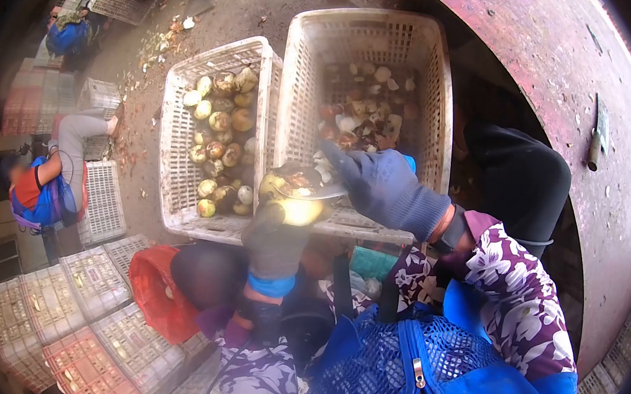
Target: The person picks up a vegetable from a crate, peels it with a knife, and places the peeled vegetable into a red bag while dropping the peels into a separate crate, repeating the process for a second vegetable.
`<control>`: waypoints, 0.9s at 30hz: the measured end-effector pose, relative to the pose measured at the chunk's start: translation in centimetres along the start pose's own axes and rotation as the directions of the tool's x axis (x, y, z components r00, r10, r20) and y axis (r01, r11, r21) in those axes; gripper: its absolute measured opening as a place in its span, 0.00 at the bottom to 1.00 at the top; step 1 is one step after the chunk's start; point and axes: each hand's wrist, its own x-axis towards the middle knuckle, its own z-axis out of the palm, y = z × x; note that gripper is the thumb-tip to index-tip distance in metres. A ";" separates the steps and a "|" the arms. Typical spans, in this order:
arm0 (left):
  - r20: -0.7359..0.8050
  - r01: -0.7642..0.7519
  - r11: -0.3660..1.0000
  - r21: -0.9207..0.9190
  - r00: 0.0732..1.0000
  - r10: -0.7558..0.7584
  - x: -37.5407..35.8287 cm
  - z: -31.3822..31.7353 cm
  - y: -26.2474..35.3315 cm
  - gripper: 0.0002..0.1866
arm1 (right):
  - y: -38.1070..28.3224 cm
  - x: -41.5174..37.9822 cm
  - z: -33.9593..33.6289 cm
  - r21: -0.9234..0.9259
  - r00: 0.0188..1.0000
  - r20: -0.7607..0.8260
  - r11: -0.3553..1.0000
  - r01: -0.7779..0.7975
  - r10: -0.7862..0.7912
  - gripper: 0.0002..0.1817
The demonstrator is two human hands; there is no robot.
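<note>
My left hand [277, 243], in a grey glove, is closed around a pale yellow-green round fruit or vegetable [297, 209] above the near rims of the two crates. My right hand [381, 188], in a blue-grey glove, grips a tool with a blue handle end [411, 163]; its blurred blade [323, 192] lies against the top of the held piece. Under my right hand, the larger crate [447, 96] holds peel and pale scraps [368, 118]. The narrower crate [171, 145] to its left contains several brown-green round pieces [220, 121].
A knife [595, 148] lies on the reddish surface [556, 61] at right. A red bag [158, 288] stands at lower left, near stacked crates [77, 303]. Two people, one seated in blue and red [47, 182], another in blue [69, 36], are at far left.
</note>
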 end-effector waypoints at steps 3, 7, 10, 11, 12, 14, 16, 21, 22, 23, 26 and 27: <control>0.006 -0.017 0.994 -0.112 1.000 0.018 -0.2 0.4 0.1 0.21 | -0.3 -0.1 0.1 0.000 0.998 0.062 1.000 -0.015 0.015 0.32; 0.042 -0.239 0.857 0.456 0.968 0.247 -0.2 -0.5 -1.6 0.14 | -1.0 1.1 -0.4 0.026 0.998 0.069 1.000 0.013 -0.015 0.30; 0.009 -0.180 0.927 0.330 0.982 0.188 -0.5 -0.3 -1.9 0.17 | -0.7 1.1 -0.1 0.022 0.997 0.078 1.000 -0.001 -0.001 0.30; -0.007 -0.104 0.982 0.160 0.994 0.106 -0.6 -0.2 -1.5 0.21 | -0.4 0.9 0.1 0.014 0.999 0.039 1.000 0.008 -0.008 0.30; 0.033 0.041 0.993 -0.114 0.999 -0.037 -0.8 0.0 -0.2 0.28 | -0.1 0.6 0.1 0.004 1.000 -0.001 1.000 0.018 -0.018 0.30; 0.086 0.117 0.993 -0.033 0.990 -0.114 -1.0 0.0 0.6 0.35 | 0.2 0.4 0.2 -0.006 0.999 -0.031 1.000 0.024 -0.024 0.30; 0.083 -0.001 0.875 0.485 0.996 -0.045 -1.3 0.0 0.4 0.35 | -0.1 0.1 0.3 0.005 1.000 -0.009 1.000 0.006 -0.006 0.30; 0.192 -0.120 0.704 0.700 0.981 -0.023 -1.5 -0.6 -0.9 0.35 | -0.3 1.0 0.7 0.021 0.999 0.036 0.999 0.032 -0.033 0.30; 0.203 -0.145 0.690 0.709 0.979 -0.003 -1.6 -0.7 -1.0 0.34 | -0.4 1.0 1.2 0.018 0.998 0.050 0.999 0.032 -0.033 0.30; 0.215 -0.170 0.676 0.717 0.976 0.017 -1.7 -0.7 -0.9 0.34 | -0.3 0.9 1.4 0.056 0.999 0.010 0.998 0.034 -0.035 0.26; 0.211 -0.210 0.608 0.766 0.975 0.071 -1.6 -0.7 -0.2 0.34 | 1.0 0.6 1.3 0.055 0.985 0.112 0.989 -0.136 0.130 0.21; 0.182 -0.187 0.667 0.721 0.980 0.077 -1.5 -0.9 -0.1 0.34 | 0.6 1.0 0.2 0.019 0.958 0.148 0.968 -0.251 0.246 0.19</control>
